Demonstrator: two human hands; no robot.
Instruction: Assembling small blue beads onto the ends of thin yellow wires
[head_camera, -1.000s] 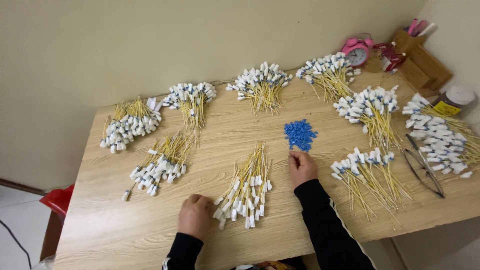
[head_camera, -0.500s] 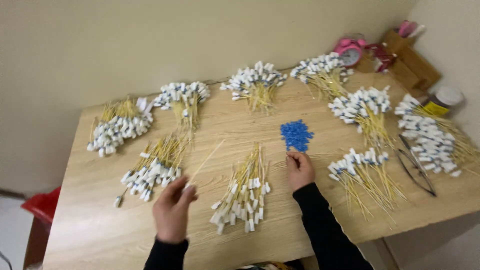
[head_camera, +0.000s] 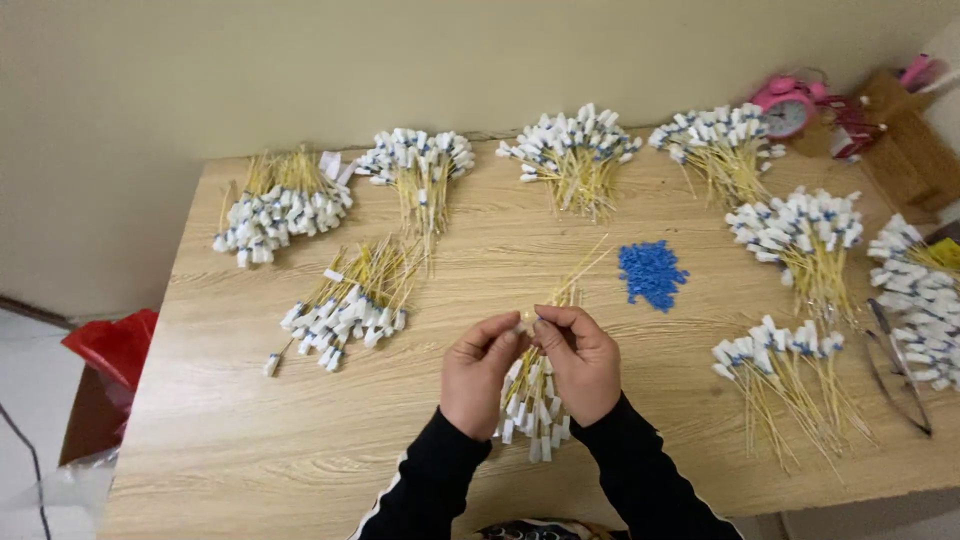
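Left edge: red bag (head_camera: 115, 345) beside the table (head_camera: 250, 450), bundles of tagged yellow sticks (head_camera: 345, 305) fanned across the top, unchanged. Left hand (head_camera: 478, 372) had been flat on the table a second before, then lifted with one stick; right hand (head_camera: 580, 362) had been at the blue beads (head_camera: 650, 272). Both had now met mid-table above the nearest bundle (head_camera: 530, 400), fingertips pinched narrow on a single stick (head_camera: 572, 280) and something small, too tiny to identify. Looked like assembly of one piece. Scissors (head_camera: 900, 365) far right, untouched.
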